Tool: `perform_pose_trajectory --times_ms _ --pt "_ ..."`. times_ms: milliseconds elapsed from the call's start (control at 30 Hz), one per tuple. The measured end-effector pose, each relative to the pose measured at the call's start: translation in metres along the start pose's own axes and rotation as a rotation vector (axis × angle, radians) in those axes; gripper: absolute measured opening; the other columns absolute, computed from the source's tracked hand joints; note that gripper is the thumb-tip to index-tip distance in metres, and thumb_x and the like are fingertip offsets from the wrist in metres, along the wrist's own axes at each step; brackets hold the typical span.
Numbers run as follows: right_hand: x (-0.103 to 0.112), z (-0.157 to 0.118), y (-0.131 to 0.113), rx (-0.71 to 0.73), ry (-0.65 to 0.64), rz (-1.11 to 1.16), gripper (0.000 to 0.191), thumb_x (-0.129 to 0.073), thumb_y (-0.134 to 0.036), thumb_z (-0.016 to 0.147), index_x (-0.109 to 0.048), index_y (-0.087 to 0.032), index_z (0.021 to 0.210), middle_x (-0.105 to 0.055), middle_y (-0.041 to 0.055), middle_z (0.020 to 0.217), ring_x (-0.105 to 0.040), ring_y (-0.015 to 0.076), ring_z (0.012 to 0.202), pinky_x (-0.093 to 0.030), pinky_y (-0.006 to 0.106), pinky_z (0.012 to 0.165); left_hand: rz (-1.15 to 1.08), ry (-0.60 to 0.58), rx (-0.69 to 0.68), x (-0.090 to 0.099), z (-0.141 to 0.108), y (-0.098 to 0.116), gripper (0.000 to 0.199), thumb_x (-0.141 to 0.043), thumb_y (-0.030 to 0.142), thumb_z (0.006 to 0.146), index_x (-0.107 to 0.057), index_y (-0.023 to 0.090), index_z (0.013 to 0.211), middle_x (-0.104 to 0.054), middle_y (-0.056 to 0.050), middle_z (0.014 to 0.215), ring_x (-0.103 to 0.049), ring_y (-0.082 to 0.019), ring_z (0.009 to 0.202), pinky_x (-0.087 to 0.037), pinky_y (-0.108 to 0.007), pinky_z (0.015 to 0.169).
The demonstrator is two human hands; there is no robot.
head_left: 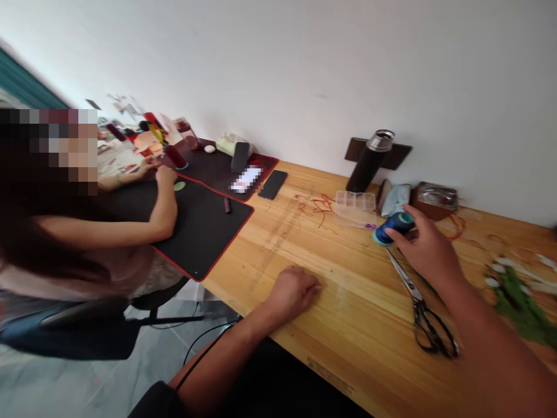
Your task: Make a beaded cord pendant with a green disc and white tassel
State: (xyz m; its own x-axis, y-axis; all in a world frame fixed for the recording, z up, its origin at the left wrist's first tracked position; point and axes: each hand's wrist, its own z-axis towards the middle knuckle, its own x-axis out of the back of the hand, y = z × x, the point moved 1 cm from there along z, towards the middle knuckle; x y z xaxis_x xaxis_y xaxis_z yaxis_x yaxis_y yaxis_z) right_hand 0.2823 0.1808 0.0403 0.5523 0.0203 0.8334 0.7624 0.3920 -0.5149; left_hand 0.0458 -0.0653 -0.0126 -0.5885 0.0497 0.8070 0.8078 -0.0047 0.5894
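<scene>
My right hand point(424, 241) has its thumb and fingers around a spool of blue thread point(390, 230) with pale teal ends, which lies tilted at the back of the wooden table. Just below the spool, large scissors point(415, 299) with dark handles lie with their blades pointing toward it. My left hand point(292, 295) rests on the table near the front edge, its fingers curled in a loose fist, and nothing shows in it. Behind the spool are a clear compartment box point(354, 208), some purple beads point(371, 226) and a light blue pouch point(395, 199).
A black thermos point(369, 162) stands against the wall beside a brown box point(435, 200). Red cords point(319, 204) and a dark phone point(273, 184) lie leftward. Green and white strands point(520, 296) are at right. Another person works over black mats point(204, 223) at left.
</scene>
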Motion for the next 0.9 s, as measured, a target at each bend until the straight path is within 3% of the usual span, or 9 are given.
perform_pose_trajectory --times_ms 133,267,433,667,900 --pt "-0.002 -0.002 -0.004 0.012 0.064 0.085 0.074 -0.07 -0.053 0.095 -0.061 -0.019 0.159 -0.078 0.0177 0.134 -0.073 0.0316 0.095 -0.059 0.048 0.093 -0.014 0.073 0.012 0.006 -0.006 -0.001 0.033 -0.057 0.031 0.11 -0.077 0.02 0.086 -0.075 -0.008 0.082 -0.07 -0.024 0.085 -0.051 -0.037 0.086" --pt "-0.004 0.002 0.001 0.012 0.011 0.132 0.062 -0.068 -0.043 0.099 -0.065 -0.021 0.157 -0.078 0.0156 0.137 -0.073 0.0305 0.096 -0.059 0.049 0.098 -0.04 0.083 0.055 0.015 -0.006 -0.011 0.039 -0.052 0.036 0.111 -0.077 0.021 0.084 -0.076 -0.008 0.082 -0.07 -0.025 0.083 -0.051 -0.038 0.082" --pt "-0.001 0.001 0.003 -0.003 -0.048 0.187 0.067 -0.068 -0.037 0.099 -0.059 -0.023 0.164 -0.08 0.0141 0.13 -0.073 0.0305 0.095 -0.059 0.049 0.096 -0.038 0.112 0.114 0.035 -0.008 -0.027 0.041 -0.051 0.047 0.107 -0.082 0.024 0.092 -0.082 -0.009 0.089 -0.075 -0.028 0.086 -0.056 -0.04 0.083" --pt "-0.002 -0.001 0.004 -0.028 -0.063 0.204 0.065 -0.067 -0.039 0.1 -0.059 -0.026 0.164 -0.081 0.0115 0.117 -0.071 0.0297 0.088 -0.059 0.048 0.092 -0.01 0.202 0.295 0.071 -0.023 -0.056 0.042 -0.054 0.058 0.099 -0.081 0.027 0.092 -0.088 -0.007 0.101 -0.08 -0.032 0.101 -0.058 -0.04 0.091" --pt "-0.003 -0.002 0.004 -0.017 -0.045 0.221 0.063 -0.068 -0.038 0.1 -0.06 -0.026 0.161 -0.081 0.0116 0.125 -0.071 0.0277 0.085 -0.059 0.047 0.09 -0.037 0.273 0.514 0.093 -0.053 -0.088 0.046 -0.058 0.065 0.091 -0.085 0.028 0.097 -0.09 -0.003 0.105 -0.084 -0.032 0.102 -0.06 -0.032 0.082"
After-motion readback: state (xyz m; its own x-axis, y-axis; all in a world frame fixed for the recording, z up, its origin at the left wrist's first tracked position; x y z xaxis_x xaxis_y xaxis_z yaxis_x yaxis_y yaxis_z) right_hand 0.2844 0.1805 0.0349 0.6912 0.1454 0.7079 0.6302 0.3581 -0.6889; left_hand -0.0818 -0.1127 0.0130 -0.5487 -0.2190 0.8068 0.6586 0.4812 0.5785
